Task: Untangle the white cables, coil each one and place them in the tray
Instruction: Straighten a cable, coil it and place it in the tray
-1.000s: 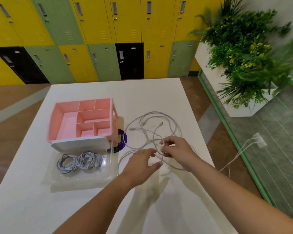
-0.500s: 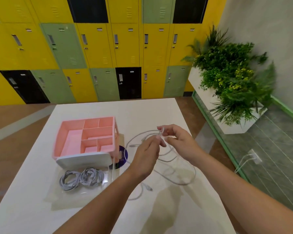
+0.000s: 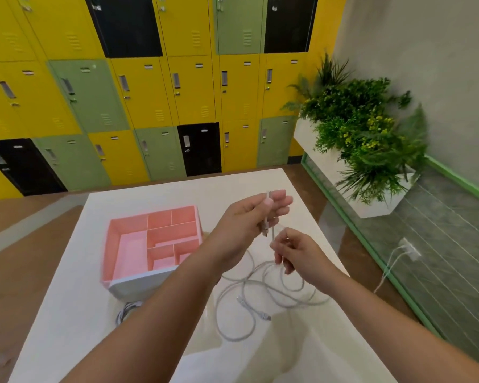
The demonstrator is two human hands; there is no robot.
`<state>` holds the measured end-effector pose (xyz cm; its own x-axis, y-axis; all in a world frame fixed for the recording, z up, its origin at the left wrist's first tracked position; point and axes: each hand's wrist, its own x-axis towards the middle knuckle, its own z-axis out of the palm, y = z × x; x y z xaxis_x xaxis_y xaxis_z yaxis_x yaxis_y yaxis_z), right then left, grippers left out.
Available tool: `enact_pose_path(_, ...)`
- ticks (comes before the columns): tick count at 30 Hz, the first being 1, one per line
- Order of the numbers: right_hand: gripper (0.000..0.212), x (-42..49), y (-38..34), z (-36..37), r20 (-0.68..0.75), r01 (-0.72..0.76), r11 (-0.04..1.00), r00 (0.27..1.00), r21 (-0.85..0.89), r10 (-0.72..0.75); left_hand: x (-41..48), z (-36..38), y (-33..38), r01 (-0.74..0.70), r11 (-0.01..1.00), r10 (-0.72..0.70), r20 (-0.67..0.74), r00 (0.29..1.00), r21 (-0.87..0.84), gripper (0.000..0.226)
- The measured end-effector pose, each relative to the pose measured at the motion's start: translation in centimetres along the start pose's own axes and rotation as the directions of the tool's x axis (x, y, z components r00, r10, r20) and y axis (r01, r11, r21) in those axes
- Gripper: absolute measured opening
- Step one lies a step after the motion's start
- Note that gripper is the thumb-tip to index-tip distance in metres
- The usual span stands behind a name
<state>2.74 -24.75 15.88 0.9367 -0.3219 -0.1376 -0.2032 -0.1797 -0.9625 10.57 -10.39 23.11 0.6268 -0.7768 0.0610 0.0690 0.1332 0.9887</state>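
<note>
Fingers [image 3: 280,201] of my left hand [image 3: 244,219] are pinched on one white cable [image 3: 266,214] close to its plug [image 3: 265,232], held high so that this strand hangs apart from the rest. My right hand [image 3: 296,252], lower, has its fingers [image 3: 279,246] curled round what I judge to be the same cable, ready to feed it out of the knot; the exact grip is blurred. The tangle [image 3: 260,291] lies in loose loops on the worktop [image 3: 67,313] below my right hand, with another plug free at its near side. To its left stands the pink divided tray [image 3: 127,244], with no cable in it that I can see. A coil [image 3: 126,309] shows just beside its near edge, mostly hidden by my forearm.
</note>
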Motion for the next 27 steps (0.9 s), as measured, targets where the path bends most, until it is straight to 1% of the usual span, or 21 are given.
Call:
enact_pose_path(1,0.015,-0.4,-0.3,0.5,0.038,-0.012,0.993,0.999,-0.119,0.016,0.0,-0.5,-0.2,0.007,1.0,-0.007,-0.001,1.0,0.004,0.03)
enact_pose_path(3,0.019,-1.3,-1.0,1.2,0.11,0.02,0.953,0.994,-0.303,0.015,0.0,-1.2,-0.7,0.009,0.996,-0.006,-0.04,0.999,0.086,0.03)
enact_pose_path(5,0.021,-2.1,-1.9,1.7,0.149,0.077,0.905,0.989,-0.419,-0.016,0.0,-1.7,-1.7,0.023,0.982,-0.004,-0.106,0.994,0.185,0.027)
enact_pose_path(7,0.023,-2.7,-2.8,2.0,0.191,0.137,0.826,0.981,-0.547,-0.036,-0.3,-1.8,-2.6,0.054,0.972,-0.021,-0.144,0.989,0.227,0.027)
enact_pose_path(10,0.027,-3.1,-4.0,1.8,0.26,0.235,0.697,0.963,-0.678,-0.071,-0.7,-1.7,-3.7,0.09,0.959,-0.057,-0.131,0.99,0.268,0.03)
enact_pose_path(14,0.023,-3.0,-5.0,1.2,0.362,0.349,0.57,0.927,-0.744,-0.094,-1.0,-1.8,-4.3,0.117,0.952,-0.077,-0.147,0.986,0.284,0.03)
enact_pose_path(16,0.022,-3.0,-5.4,0.8,0.382,0.385,0.522,0.916,-0.761,-0.119,-1.3,-1.8,-4.4,0.093,0.931,-0.05,-0.129,0.99,0.352,0.029)
enact_pose_path(18,0.019,-3.0,-6.0,0.4,0.384,0.419,0.475,0.907,-0.774,-0.173,-1.6,-1.7,-4.5,0.044,0.888,-0.003,-0.09,0.996,0.457,0.026)
enact_pose_path(20,0.017,-2.9,-6.7,-0.2,0.395,0.456,0.475,0.89,-0.752,-0.228,-2.0,-1.7,-4.7,0.005,0.831,0.016,-0.033,0.999,0.556,0.024)
enact_pose_path(22,0.018,-2.7,-7.4,-1.0,0.402,0.482,0.477,0.876,-0.735,-0.265,-2.3,-1.9,-5.1,0.019,0.789,-0.026,0.003,1.0,0.615,0.026)
enact_pose_path(23,0.018,-2.5,-7.6,-1.5,0.398,0.489,0.47,0.872,-0.735,-0.285,-2.4,-2.2,-5.3,0.052,0.788,-0.066,0.0,0.998,0.614,0.028)
enact_pose_path(25,0.016,-2.0,-7.9,-2.2,0.377,0.51,0.456,0.856,-0.729,-0.355,-2.7,-2.6,-5.6,0.135,0.834,-0.132,-0.044,0.99,0.536,0.029)
enact_pose_path(27,0.014,-1.4,-7.8,-2.8,0.34,0.538,0.463,0.828,-0.705,-0.445,-3.1,-2.7,-5.4,0.165,0.88,-0.14,-0.087,0.986,0.445,0.034)
